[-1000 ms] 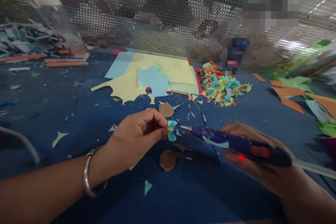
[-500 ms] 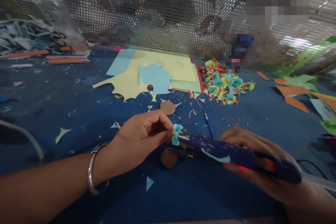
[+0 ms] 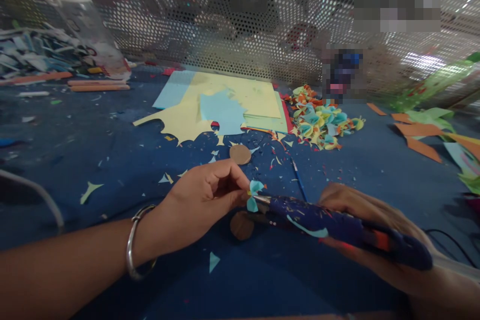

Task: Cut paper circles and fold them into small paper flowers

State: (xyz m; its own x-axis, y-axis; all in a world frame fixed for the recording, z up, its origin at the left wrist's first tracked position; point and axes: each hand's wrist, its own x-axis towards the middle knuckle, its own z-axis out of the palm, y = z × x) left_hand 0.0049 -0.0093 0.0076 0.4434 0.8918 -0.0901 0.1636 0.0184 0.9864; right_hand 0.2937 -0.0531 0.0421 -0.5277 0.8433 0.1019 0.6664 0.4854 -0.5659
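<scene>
Between the thumb and fingertips of my left hand (image 3: 204,205) is a small light-blue paper flower (image 3: 255,195), with a bit of yellow at the fingertips. My right hand (image 3: 369,230) is wrapped round a dark blue glue gun (image 3: 318,217) that has paper scraps stuck to its body. The metal nozzle points left and meets the paper flower, at or very near its middle. One brown disc (image 3: 242,225) lies just below the flower, and another brown disc (image 3: 240,154) lies beyond my left fingertips.
Sheets of yellow paper (image 3: 232,85) and a cut blue sheet (image 3: 223,112) lie at the back. Right of them is a heap of small paper flowers (image 3: 318,120). A blue brush (image 3: 299,179), orange strips (image 3: 422,130) and a clear bottle (image 3: 93,35) lie or stand around. A mesh panel (image 3: 180,20) borders the back.
Both hands, with the flower and the glue gun, have shifted very slightly down and to the right. The nozzle stays at the flower, and both grips are unchanged.
</scene>
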